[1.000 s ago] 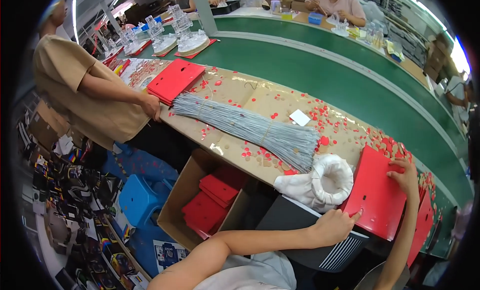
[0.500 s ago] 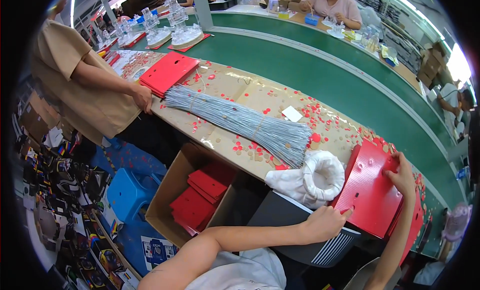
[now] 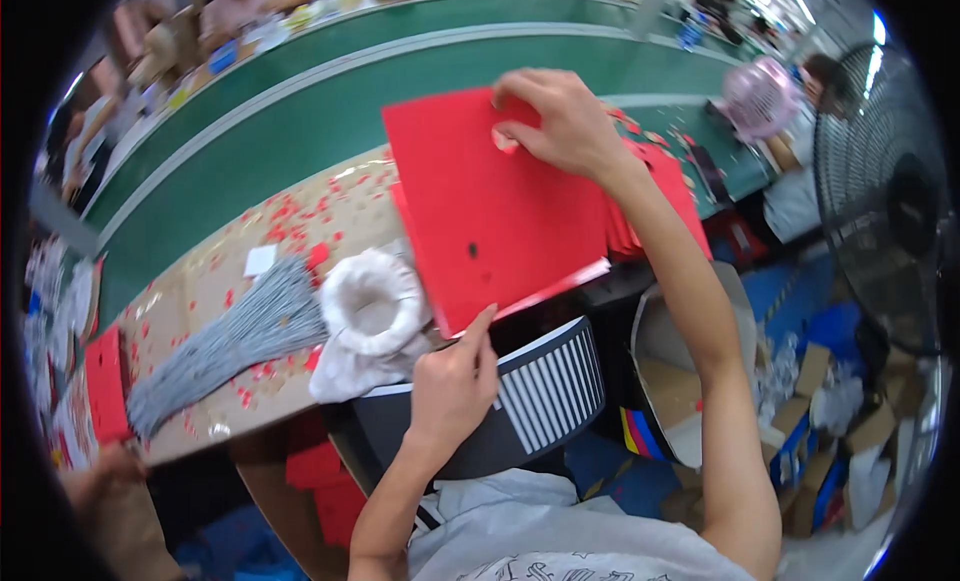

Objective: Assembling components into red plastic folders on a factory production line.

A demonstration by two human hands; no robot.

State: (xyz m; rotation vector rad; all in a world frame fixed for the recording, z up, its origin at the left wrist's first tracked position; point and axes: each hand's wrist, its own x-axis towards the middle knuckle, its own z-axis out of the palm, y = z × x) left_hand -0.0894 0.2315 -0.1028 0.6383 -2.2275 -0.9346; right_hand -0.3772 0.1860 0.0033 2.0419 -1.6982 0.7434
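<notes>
A square red sheet (image 3: pixel 480 211) with small holes lies tilted over more red sheets at the table's near edge. My right hand (image 3: pixel 560 121) reaches across to its far side. Thumb and curled fingers close on the sheet around a hole near the far edge. At the near edge is my left hand (image 3: pixel 455 391), mostly folded, one digit pressed on the red surface; its other fingertips are hidden. A rolled white cloth bag (image 3: pixel 372 306) stands just left of the sheet. Further red pieces (image 3: pixel 665 196) lie right of it, partly behind my right forearm.
Grey wire strands (image 3: pixel 240 331) and red scraps cover the table to the left. Below sits a dark grey bin with a slatted panel (image 3: pixel 550 386). A large fan (image 3: pixel 885 181) stands at right. A co-worker's hand (image 3: pixel 110 471) shows at lower left; the green conveyor (image 3: pixel 330 91) runs behind.
My view has swung to the right. The red sheet is now tilted, its near edge raised. My right hand has shifted to its far side; my left stays at the near edge.
</notes>
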